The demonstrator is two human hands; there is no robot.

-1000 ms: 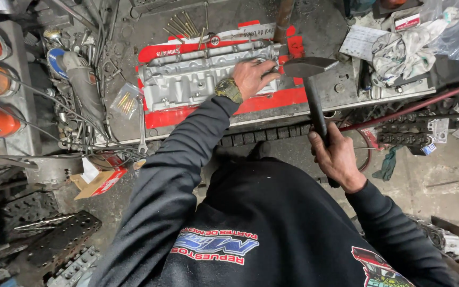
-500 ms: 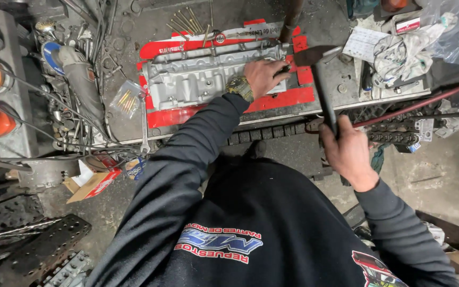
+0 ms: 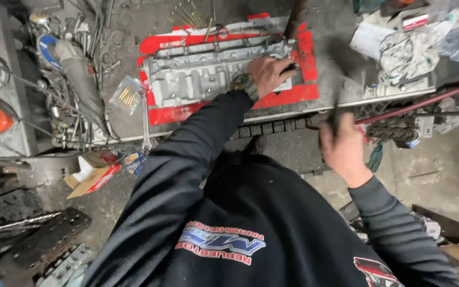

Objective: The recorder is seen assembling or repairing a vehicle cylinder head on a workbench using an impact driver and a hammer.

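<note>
- the grey metal engine casting [image 3: 213, 72] lies on a red sheet [image 3: 306, 64] on the cluttered workbench [image 3: 341, 87], near the middle of the bench's front half.
- the left hand [image 3: 269, 74] rests on the right end of the casting, fingers curled around a small dark tool whose shape is too hidden to tell.
- the right hand [image 3: 341, 146] is closed around the handle of a hammer [image 3: 334, 95], which is badly blurred; its head is smeared above the bench, just right of the red sheet.
- a wristwatch [image 3: 244, 83] sits on the left wrist.
- a wrench [image 3: 145, 122] lies at the left edge of the sheet, beside a small bag of brass-coloured parts [image 3: 125, 95].
- white rags [image 3: 405, 48] are heaped at the right end of the bench, well apart from the casting.
</note>
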